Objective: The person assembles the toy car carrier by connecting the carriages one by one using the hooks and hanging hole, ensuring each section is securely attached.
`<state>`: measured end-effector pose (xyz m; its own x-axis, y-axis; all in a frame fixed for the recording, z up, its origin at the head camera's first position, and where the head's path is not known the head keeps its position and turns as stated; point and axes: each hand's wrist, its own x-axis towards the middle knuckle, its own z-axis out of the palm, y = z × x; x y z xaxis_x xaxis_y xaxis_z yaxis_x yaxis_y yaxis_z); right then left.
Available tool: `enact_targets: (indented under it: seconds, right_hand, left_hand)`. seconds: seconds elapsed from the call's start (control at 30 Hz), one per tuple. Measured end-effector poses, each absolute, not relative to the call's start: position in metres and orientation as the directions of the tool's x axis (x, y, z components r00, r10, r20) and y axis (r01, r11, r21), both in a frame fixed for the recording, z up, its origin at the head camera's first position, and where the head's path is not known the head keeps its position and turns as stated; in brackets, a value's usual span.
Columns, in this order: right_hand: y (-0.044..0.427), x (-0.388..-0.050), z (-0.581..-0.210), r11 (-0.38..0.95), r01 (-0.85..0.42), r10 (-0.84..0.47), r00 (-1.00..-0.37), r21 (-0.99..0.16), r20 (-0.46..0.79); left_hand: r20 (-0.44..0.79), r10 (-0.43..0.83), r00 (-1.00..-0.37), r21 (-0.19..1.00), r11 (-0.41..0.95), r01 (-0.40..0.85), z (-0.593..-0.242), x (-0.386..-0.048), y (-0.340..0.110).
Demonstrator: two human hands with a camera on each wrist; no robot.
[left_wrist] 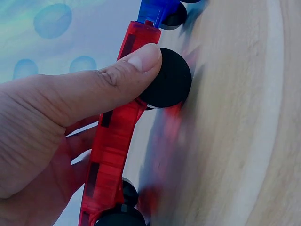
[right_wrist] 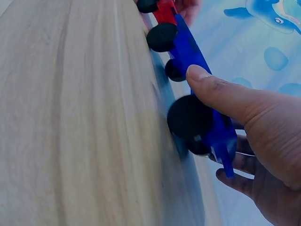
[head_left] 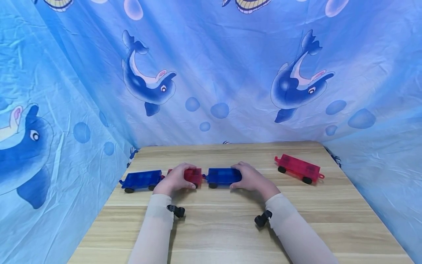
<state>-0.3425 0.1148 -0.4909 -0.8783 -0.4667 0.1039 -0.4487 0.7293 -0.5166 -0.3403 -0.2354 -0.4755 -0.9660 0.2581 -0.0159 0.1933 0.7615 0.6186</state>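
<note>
My left hand (head_left: 176,178) grips a translucent red toy train car (head_left: 193,176) across its width, the thumb at a black wheel (left_wrist: 169,77) in the left wrist view. My right hand (head_left: 248,177) holds the right end of a blue toy train car (head_left: 221,176), thumb on the near side and fingers on the far side. These two cars meet end to end, a small blue hook between them. Another blue car (head_left: 142,179) stands to the left, its end against the red car's left end; my left hand partly hides that joint.
A second red car (head_left: 298,168) stands apart at the right, angled, with a hook at one end and a loop at the other. All stand on a wood-grain table (head_left: 214,227). A blue dolphin-print curtain (head_left: 211,73) hangs behind and at both sides.
</note>
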Motion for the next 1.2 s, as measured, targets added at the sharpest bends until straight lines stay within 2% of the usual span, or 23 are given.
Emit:
enact_targets:
  seconds: [0.23,0.37,0.8,1.0,1.2]
  right_hand:
    - [0.123,-0.342,-0.487,0.714,-0.385,-0.44,-0.896,-0.584,0.053]
    - [0.127,-0.342,-0.483,0.694,-0.385,-0.436,-0.897,-0.608,0.07]
    - [0.15,-0.341,-0.469,0.718,-0.365,-0.379,-0.919,-0.593,0.107]
    - [0.168,-0.339,-0.463,0.746,-0.339,-0.324,-0.937,-0.574,0.132]
    - [0.183,-0.339,-0.456,0.755,-0.346,-0.307,-0.937,-0.558,0.165]
  left_hand:
    - [-0.011,0.266,-0.964,0.614,0.762,0.204,-0.475,-0.341,-0.238]
    - [-0.014,0.265,-0.964,0.624,0.756,0.199,-0.474,-0.341,-0.239]
    - [0.027,0.25,-0.968,0.623,0.753,0.211,-0.469,-0.339,-0.239]
    - [0.094,0.253,-0.963,0.639,0.726,0.254,-0.462,-0.34,-0.239]
    - [0.233,0.271,-0.934,0.628,0.691,0.358,-0.456,-0.341,-0.237]
